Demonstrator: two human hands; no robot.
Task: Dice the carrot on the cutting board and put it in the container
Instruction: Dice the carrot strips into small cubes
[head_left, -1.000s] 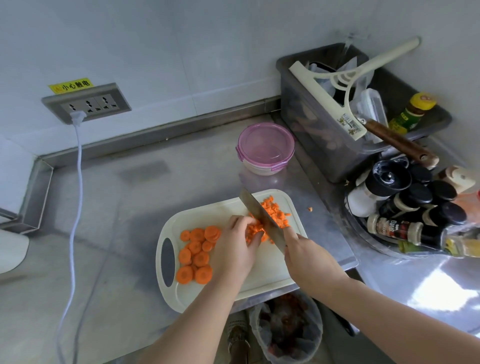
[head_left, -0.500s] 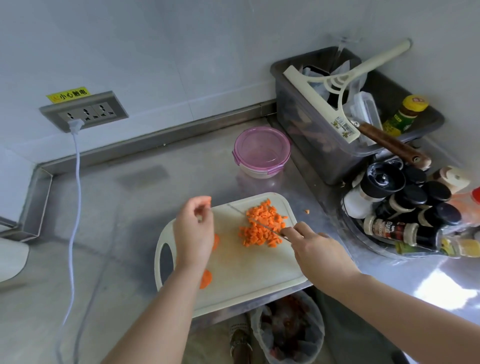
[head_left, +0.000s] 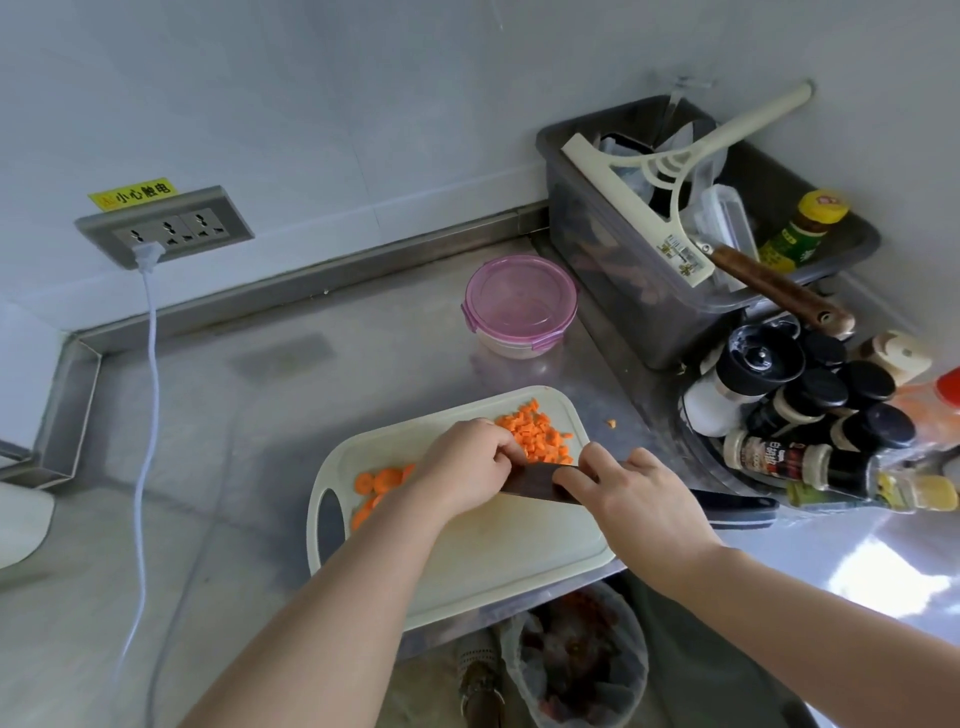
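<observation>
The left hand (head_left: 462, 470) and the right hand (head_left: 644, 499), both over the cutting board (head_left: 493, 561), are bare. So are the wrists and forearms behind them, uncovered all the way to the picture's lower edge. Below the cutting board's near edge a grey, patterned shoe (head_left: 480, 675) shows, blurred. Below the board's near right corner lies a dark grey stretch, perhaps clothing; it is too dim to tell.
</observation>
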